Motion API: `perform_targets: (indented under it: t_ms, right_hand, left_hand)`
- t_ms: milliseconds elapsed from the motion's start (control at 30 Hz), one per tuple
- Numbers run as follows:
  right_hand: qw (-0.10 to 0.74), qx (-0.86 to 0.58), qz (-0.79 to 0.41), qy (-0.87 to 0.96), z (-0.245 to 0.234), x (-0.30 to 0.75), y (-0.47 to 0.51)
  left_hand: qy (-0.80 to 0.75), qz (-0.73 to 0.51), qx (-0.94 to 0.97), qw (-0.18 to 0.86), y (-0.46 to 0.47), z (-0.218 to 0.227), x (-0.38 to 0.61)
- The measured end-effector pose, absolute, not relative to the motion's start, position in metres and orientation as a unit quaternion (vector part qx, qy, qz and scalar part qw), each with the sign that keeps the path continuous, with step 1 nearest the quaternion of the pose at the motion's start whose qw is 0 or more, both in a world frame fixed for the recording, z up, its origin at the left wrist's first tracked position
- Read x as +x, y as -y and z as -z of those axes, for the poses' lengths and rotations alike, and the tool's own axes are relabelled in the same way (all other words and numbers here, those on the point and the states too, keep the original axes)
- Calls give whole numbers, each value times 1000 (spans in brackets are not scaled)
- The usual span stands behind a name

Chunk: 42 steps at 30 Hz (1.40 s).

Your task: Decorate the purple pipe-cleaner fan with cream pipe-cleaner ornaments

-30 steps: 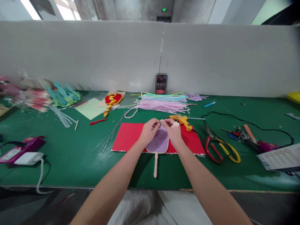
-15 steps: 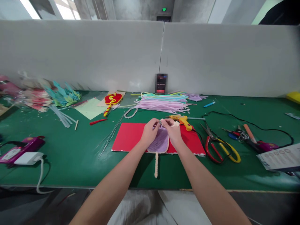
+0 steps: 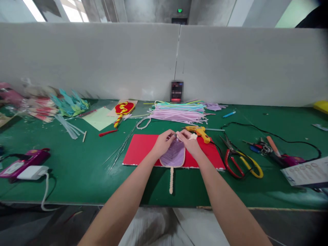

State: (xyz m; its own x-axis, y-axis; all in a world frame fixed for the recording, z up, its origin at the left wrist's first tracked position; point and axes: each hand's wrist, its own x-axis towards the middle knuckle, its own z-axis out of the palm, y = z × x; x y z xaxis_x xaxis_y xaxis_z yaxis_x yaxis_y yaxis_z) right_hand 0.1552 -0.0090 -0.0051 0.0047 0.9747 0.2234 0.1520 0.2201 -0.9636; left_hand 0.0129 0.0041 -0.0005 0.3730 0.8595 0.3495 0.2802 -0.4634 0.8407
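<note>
A purple fan point(image 3: 173, 155) with a cream rim lies on a red board point(image 3: 140, 148). Its cream twisted handle point(image 3: 171, 181) sticks out over the front edge of the board. At the fan's top edge, my left hand point(image 3: 164, 144) is closed, its fingertips pinched together. My right hand point(image 3: 189, 142) meets it there, also pinching. A small whitish piece point(image 3: 177, 134) shows between the two sets of fingertips; its kind is too small to tell. Beside my right fingers is a white flower-like piece point(image 3: 193, 136). The fan's top is hidden by my hands.
A yellow glue gun point(image 3: 202, 132) lies behind the board. Red-and-yellow-handled pliers point(image 3: 234, 157) and a cable are on the right. Pipe cleaners point(image 3: 179, 114) lie in a bundle at the back. A red-and-yellow fan point(image 3: 124, 108) and a purple power strip point(image 3: 36, 159) are on the left.
My fingers have shifted only slightly at the fan's top edge, and a little more of the purple surface shows. Everything else stays in place.
</note>
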Motion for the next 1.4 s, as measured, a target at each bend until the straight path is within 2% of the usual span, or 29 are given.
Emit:
perform_targets:
  t_ms: [400,733,1067,1400]
  right_hand:
    - [511,-467,-414,591,1,156,12]
    - [511,-479,-376,607,6,155,11]
    - [567,-485,-329,579,6,145,14]
    - [587,-502,-261,578,6,140,18]
  left_hand:
    - [-353,-401,732,422,-6,2,11]
    - [-370,-389,753,380,-4,-1,11]
    - [-391,-451,722,351,7,-4,23]
    - [-438,-478,667,366,11,2,36]
